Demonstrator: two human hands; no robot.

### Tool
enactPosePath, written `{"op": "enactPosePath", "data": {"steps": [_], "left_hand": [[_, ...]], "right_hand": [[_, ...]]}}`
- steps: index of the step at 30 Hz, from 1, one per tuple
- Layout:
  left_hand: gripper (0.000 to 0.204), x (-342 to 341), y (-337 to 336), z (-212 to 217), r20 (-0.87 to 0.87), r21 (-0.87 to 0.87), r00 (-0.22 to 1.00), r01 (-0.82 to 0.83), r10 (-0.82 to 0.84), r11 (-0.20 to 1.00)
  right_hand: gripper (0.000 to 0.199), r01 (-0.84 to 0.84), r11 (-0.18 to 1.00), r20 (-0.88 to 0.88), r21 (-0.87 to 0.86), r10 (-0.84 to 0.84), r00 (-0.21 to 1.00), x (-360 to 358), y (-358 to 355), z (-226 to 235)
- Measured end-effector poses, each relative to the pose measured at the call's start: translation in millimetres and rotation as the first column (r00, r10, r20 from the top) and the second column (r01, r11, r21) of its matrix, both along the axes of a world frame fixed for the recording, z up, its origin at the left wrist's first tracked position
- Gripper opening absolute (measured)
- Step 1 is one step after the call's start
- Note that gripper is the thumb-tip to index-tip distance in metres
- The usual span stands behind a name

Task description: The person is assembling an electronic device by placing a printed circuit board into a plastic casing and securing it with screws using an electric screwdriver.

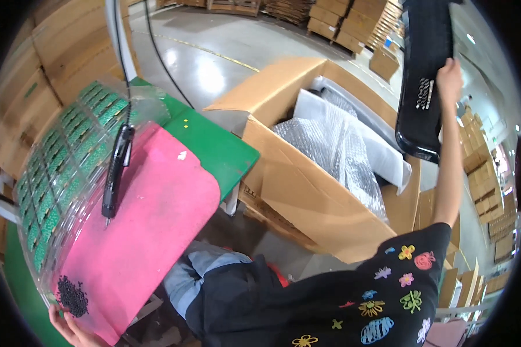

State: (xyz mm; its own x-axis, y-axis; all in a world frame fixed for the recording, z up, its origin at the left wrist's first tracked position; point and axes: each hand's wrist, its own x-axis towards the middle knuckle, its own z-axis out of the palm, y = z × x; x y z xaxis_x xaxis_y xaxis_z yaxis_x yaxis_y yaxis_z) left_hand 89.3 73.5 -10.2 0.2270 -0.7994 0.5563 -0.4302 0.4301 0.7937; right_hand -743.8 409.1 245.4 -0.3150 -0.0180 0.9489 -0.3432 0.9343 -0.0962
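My right arm is raised to the far right, and my right hand is closed on the edge of a long, glossy black plastic panel. The panel hangs upright, with a patch of small pale marks or holes low on its face. My left hand is at the lower left, fingers stretched, beside a pile of small black screws on the pink mat. Part of that hand is cut off by the picture's edge. A black electric screwdriver hangs by its cable, tip down, over the mat.
Clear plastic trays of green boards stand along the mat's left side on the green table. An open cardboard box right of the table holds bubble-wrapped parts. Stacked cartons stand farther back.
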Motion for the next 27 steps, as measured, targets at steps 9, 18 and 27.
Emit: {"op": "enactPosePath", "data": {"steps": [9, 18, 27], "left_hand": [[0.044, -118, -31, 58, 0.205, 0.324, 0.668, 0.644, -0.716, 0.693], [0.037, -119, -81, 29, 0.479, 0.590, 0.417, 0.498, -0.772, 0.635], [0.018, -90, -96, 12, 0.482, 0.434, 0.612, 0.455, -0.627, 0.778]], "right_hand": [[0.007, -0.408, 0.044, 0.189, -0.912, 0.928, -0.322, 212, -138, -109], [0.031, -0.176, 0.614, 0.388, -0.770, 0.232, -0.892, 378, -233, -223], [0.018, -0.782, -0.580, 0.861, -0.229, 0.254, -0.441, 473, -381, -147]]}}
